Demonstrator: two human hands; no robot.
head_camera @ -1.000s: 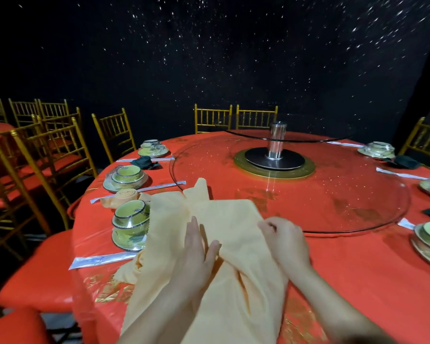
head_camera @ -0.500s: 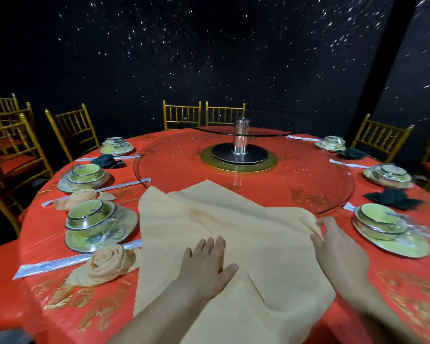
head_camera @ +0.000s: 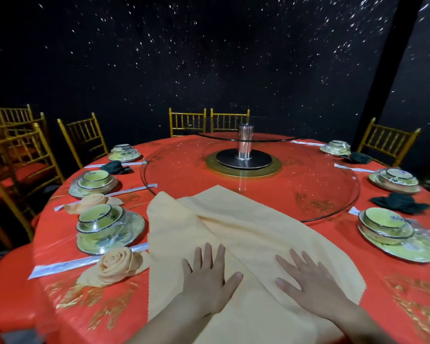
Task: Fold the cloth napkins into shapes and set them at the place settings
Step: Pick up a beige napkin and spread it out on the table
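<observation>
A large peach cloth napkin (head_camera: 236,232) lies spread on the red tablecloth (head_camera: 47,294) in front of me, one flap folded over along a diagonal crease. My left hand (head_camera: 209,279) presses flat on it with fingers apart. My right hand (head_camera: 310,281) lies flat on the napkin's right part, fingers spread too. Neither hand grips anything. Two peach napkins rolled into rose shapes sit at the left settings, one near (head_camera: 117,265) and one farther (head_camera: 92,202).
Place settings of green bowls on plates (head_camera: 109,227) (head_camera: 392,234) ring the table, with wrapped chopsticks (head_camera: 67,264) and dark folded napkins (head_camera: 400,203). A glass lazy Susan (head_camera: 308,184) fills the middle. Gold chairs (head_camera: 85,137) surround the table.
The napkin went from bunched under my hands to spread wide. Both hands now lie flat near its front, the right having moved in from the right edge. The view swung right.
</observation>
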